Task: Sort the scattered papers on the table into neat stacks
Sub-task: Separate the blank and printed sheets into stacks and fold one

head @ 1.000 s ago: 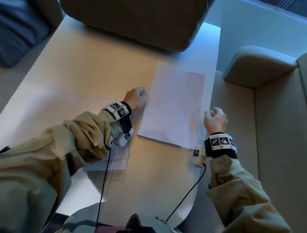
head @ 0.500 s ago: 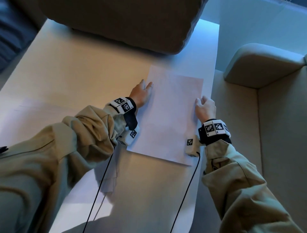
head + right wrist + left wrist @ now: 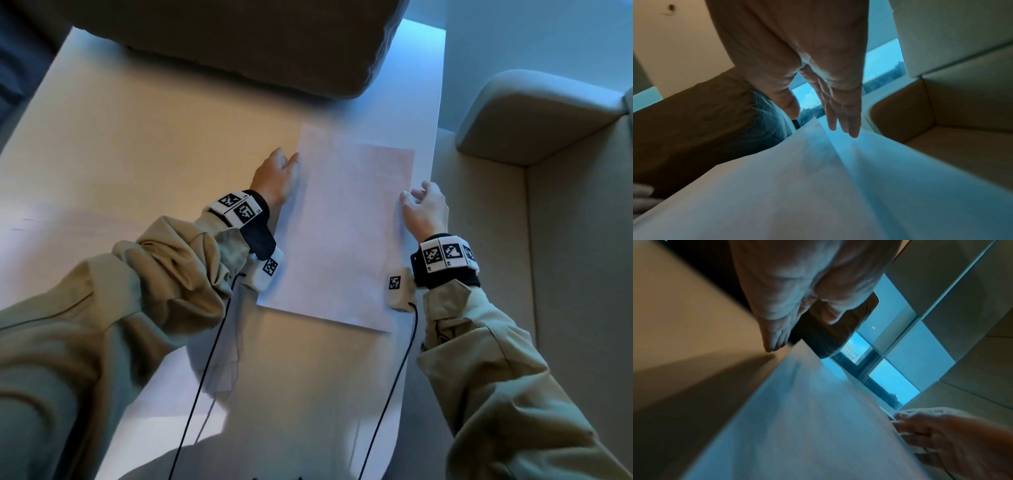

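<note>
- Pale table (image 3: 144,144) is lying under warm and blue light, with a dark cushion (image 3: 239,44) overhanging its far edge and a beige sofa (image 3: 565,240) standing along its right side.
- Paper stack (image 3: 342,233) is lying flat near the table's right edge, slightly skewed.
- Left hand (image 3: 277,178) is resting against the stack's left edge, fingers straight and together, holding nothing.
- Right hand (image 3: 426,209) is sitting at the stack's right edge, fingers loosely extended; the right wrist view is showing fingertips (image 3: 853,133) touching the edge, gripping nothing.
- More sheets (image 3: 219,359) are lying under the left sleeve (image 3: 154,281), partly hidden.
- Another sheet (image 3: 51,233) is lying at the table's left, its outline faint.
- Two cables (image 3: 202,377) are trailing from the wrist units across the table.
</note>
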`<state>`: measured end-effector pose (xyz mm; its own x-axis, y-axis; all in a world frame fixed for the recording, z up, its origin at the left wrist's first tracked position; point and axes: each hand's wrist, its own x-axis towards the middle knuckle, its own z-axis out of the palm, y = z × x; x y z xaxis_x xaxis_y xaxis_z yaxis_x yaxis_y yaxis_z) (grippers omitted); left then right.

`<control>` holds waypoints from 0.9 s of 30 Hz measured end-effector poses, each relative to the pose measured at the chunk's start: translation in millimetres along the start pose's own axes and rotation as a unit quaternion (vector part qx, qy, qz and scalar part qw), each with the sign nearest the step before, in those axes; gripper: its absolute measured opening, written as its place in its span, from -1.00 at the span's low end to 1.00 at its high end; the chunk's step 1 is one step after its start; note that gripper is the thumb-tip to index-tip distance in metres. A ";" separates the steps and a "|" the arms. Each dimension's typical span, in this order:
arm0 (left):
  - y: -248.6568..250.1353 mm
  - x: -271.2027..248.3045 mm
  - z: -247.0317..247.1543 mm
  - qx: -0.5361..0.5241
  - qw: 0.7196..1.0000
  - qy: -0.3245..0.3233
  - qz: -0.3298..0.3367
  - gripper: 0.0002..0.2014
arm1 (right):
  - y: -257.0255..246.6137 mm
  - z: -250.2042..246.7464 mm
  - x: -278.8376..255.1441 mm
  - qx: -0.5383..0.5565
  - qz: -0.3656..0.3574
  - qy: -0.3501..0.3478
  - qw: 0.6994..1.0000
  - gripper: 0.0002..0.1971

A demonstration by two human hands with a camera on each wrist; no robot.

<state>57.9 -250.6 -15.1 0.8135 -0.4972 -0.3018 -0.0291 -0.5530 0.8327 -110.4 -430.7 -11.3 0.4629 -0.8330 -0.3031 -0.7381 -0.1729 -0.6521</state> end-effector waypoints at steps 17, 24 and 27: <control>-107.6 -150.8 -136.6 0.094 0.995 0.015 0.030 -0.82 | -25.9 51.4 -188.3 0.035 -0.111 -0.106 0.988 -0.87; -181.1 -183.0 -212.9 0.183 0.979 0.083 0.002 -0.71 | -47.5 117.4 -251.4 -0.019 -0.105 -0.178 0.978 -0.76; -203.5 -187.3 -239.3 0.203 0.971 0.119 -0.046 -0.62 | -60.2 138.8 -267.6 -0.095 -0.116 -0.195 0.969 -0.75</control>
<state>50.4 115.1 -17.0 0.9331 -0.2913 -0.2107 -0.1367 -0.8295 0.5416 -121.8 -124.5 12.6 0.7498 -0.5053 -0.4271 -0.6522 -0.4558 -0.6057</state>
